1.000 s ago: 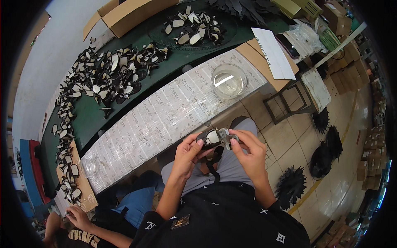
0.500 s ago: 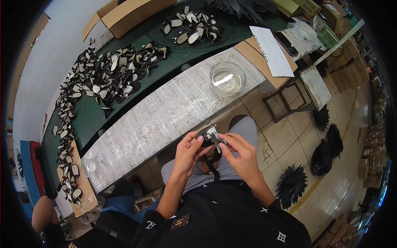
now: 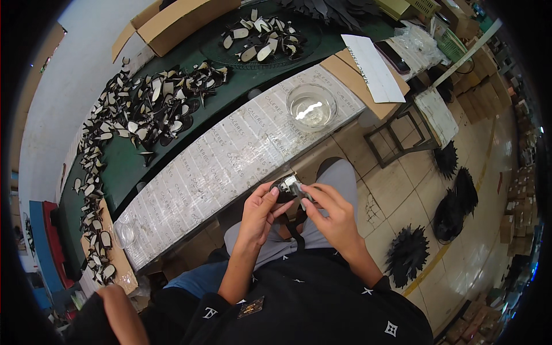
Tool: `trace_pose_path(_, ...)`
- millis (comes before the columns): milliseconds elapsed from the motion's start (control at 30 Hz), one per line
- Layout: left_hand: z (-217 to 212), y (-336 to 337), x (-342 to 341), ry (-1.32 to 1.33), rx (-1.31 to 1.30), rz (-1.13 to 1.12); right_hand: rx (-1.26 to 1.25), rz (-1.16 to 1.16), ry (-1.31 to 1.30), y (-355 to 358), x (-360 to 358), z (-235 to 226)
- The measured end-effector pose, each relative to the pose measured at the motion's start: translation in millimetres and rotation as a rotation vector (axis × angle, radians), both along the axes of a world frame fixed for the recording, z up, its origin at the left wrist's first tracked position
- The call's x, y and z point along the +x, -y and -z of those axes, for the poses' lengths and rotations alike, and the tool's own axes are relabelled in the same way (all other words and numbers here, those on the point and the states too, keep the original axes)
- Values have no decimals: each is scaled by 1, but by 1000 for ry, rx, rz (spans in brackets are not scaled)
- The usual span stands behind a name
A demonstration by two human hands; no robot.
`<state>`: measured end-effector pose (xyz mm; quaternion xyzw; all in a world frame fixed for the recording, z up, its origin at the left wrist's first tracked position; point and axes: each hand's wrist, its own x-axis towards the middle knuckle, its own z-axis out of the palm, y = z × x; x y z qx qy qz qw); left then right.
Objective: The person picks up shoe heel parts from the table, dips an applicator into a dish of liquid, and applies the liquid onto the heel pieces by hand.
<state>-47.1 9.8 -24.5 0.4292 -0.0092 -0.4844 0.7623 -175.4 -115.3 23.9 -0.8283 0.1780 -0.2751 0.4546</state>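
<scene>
Over my lap, my left hand (image 3: 260, 215) pinches a small black piece with a white inner face (image 3: 287, 184), probably a shoe part. My right hand (image 3: 332, 213) has its thumb and fingers closed on a dark flap at the right side of the same piece. Fingers hide much of it, so its full shape cannot be made out. Similar black pieces with pale oval faces (image 3: 155, 89) lie heaped across the green table (image 3: 224, 106) at the far left. More of them (image 3: 265, 52) sit on a round dish farther back.
A narrow bench wrapped in printed paper (image 3: 201, 158) runs before me, bearing a transparent bowl (image 3: 310, 109). A metal-framed stool (image 3: 397, 135) stands right. Black fringed bundles (image 3: 407, 256) lie on the tiled floor. Another person's arm (image 3: 123, 313) shows at lower left.
The other person's arm at lower left has moved to the right, near the cardboard with pieces. My fingers have shifted slightly on the black and white piece.
</scene>
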Motion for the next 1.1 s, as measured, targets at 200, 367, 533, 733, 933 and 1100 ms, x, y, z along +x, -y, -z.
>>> trace_pose_path(200,-1,2,0,39,-3,2,-168,93,3,8,-4,6)
trace_pose_path(367,6,-1,1,-13,-15,2,-122,126,20,10,-6,-1)
trace_pose_path(533,9,-2,0,-34,-20,8,-97,135,62,12,-5,2)
trace_pose_path(733,7,-3,-1,-27,-20,4,-34,47,7,9,-5,2)
trace_pose_path(933,4,-3,-2,-2,-4,-2,-147,64,-15,7,-5,4)
trace_pose_path(1100,6,-3,-2,1,-6,-6,-84,31,14,6,-5,2)
